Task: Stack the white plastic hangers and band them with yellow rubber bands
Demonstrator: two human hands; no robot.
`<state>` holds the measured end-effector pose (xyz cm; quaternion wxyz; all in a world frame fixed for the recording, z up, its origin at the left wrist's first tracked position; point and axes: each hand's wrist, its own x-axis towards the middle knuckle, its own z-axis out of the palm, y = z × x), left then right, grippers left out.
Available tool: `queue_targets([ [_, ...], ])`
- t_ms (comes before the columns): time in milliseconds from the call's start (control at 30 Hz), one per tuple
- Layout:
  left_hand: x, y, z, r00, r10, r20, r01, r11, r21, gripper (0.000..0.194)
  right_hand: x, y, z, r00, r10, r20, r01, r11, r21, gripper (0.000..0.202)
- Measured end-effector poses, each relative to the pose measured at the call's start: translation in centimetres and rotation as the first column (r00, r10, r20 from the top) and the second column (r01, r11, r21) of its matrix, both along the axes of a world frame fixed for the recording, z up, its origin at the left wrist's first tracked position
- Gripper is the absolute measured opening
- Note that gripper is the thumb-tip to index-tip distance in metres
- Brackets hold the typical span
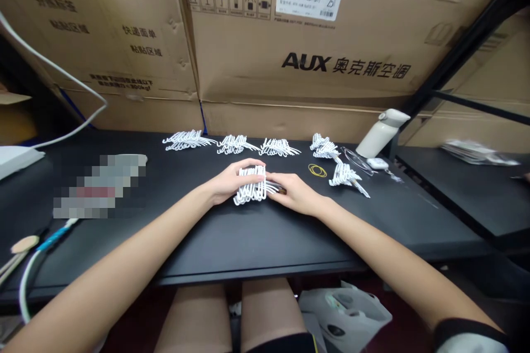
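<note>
A bundle of white wire hooks (252, 185) is held just above the black table, with its curved ends toward the left. My left hand (229, 181) is closed around the curved ends, thumb across the front. On the right side, my right hand (292, 193) grips the straight ends, its fingertips partly hidden behind them. Along the back lie similar white hook bundles, among them one at the left (188, 140), one behind my hands (279, 147) and one at the right (345, 175). Yellow rubber bands (317, 170) rest right of my hands.
Large cardboard boxes (306, 83) wall off the table's back. At the right stand a white bottle (379, 135) and a small white case (377, 164) beside a clear cord. A pixelated flat object (101, 187) with a cable lies left. A plastic bag (348, 314) sits below the table edge.
</note>
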<state>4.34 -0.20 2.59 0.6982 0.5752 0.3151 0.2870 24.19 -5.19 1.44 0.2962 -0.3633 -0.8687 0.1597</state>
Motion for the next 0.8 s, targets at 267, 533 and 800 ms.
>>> queue_targets([
  [267,0.05,-0.09,-0.02,1.000,0.008,-0.014,-0.007,0.999,0.034,0.049,0.04,-0.13,0.23,0.999,-0.009,0.037,0.010,1.000,-0.007,0.041],
  [533,0.27,-0.07,-0.58,0.999,0.041,-0.022,-0.039,0.994,0.100,0.049,-0.18,-0.19,0.23,0.997,-0.007,0.071,0.004,0.999,0.045,0.019],
  [800,0.57,-0.27,-0.89,0.996,0.077,-0.054,-0.062,0.968,0.243,0.046,-0.48,-0.31,-0.13,0.986,-0.023,0.167,0.010,0.997,0.076,0.020],
])
